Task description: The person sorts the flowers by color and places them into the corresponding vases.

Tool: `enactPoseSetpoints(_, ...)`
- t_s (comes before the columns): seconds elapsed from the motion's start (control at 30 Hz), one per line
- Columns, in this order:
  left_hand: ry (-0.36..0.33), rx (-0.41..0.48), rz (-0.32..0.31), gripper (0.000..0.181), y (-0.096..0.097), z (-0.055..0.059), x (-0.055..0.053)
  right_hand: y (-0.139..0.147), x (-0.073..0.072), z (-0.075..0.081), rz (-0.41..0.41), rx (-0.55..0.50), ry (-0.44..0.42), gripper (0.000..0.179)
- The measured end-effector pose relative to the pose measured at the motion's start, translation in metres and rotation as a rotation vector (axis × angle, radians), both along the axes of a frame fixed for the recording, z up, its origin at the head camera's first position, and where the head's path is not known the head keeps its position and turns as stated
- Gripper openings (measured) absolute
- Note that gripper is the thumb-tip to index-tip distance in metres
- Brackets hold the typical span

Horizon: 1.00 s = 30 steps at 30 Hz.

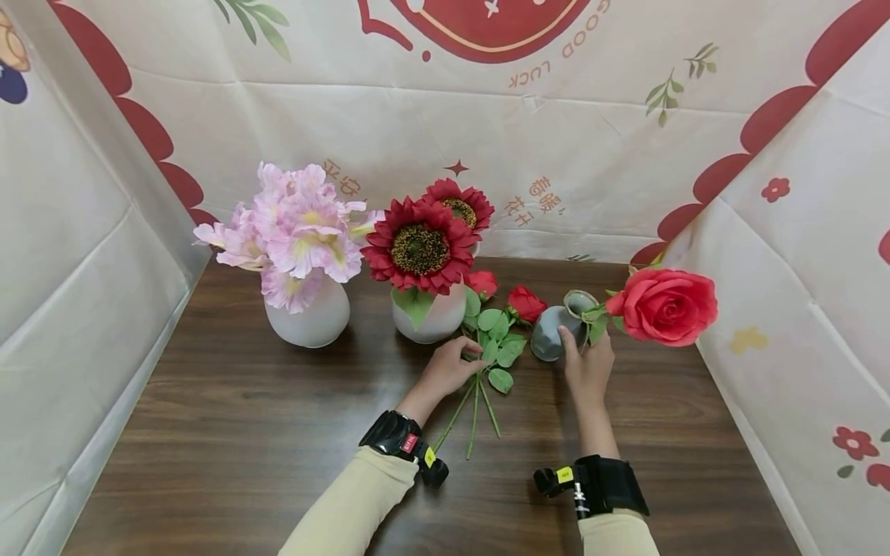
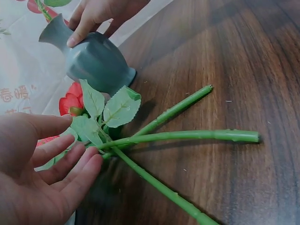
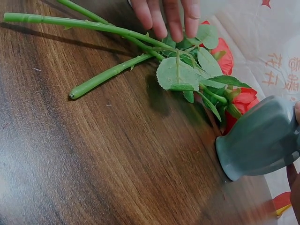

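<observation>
My right hand (image 1: 589,369) grips a small grey-blue vase (image 2: 96,58) round its side, thumb on the near face. The vase leans to the right in the head view, and a large red rose (image 1: 667,306) pokes out of its mouth. Whether its base touches the table is unclear. My left hand (image 1: 452,366) is beside several red roses lying on the table, near their green leaves (image 3: 178,72). In the left wrist view its fingers (image 2: 79,176) are loosely bent, with a gap to the thumb. The bare stems (image 2: 187,135) cross and point toward me.
Left of the roses, a white vase (image 1: 417,328) holds dark red sunflowers (image 1: 420,249). Farther left, another white vase (image 1: 309,316) holds pink flowers (image 1: 299,224). A printed cloth (image 1: 445,116) walls the wooden table (image 1: 278,432) at the back and sides.
</observation>
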<state>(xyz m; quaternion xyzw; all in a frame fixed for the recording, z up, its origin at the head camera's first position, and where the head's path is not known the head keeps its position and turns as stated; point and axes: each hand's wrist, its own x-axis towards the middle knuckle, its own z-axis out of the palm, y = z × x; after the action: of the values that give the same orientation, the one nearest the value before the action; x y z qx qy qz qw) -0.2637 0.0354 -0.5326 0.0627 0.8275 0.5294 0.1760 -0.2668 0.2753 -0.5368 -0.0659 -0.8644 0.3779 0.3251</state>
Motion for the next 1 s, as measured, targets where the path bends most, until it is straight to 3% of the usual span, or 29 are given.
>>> enactPoseSetpoints(0.37, -0.118, 0.039, 0.000, 0.045, 0.000, -0.011, 0.004, 0.002, 0.000, 0.000, -0.006, -0.002, -0.012, 0.050)
enactPoseSetpoints(0.63, -0.053, -0.036, 0.049, 0.045, 0.006, -0.015, 0.004, 0.000, 0.000, 0.000, -0.002, 0.000, -0.005, 0.048)
enactPoseSetpoints(1.0, -0.068, -0.056, 0.098, 0.042, 0.010, -0.018, 0.004, -0.003, 0.002, 0.002, -0.003, 0.000, 0.006, 0.049)
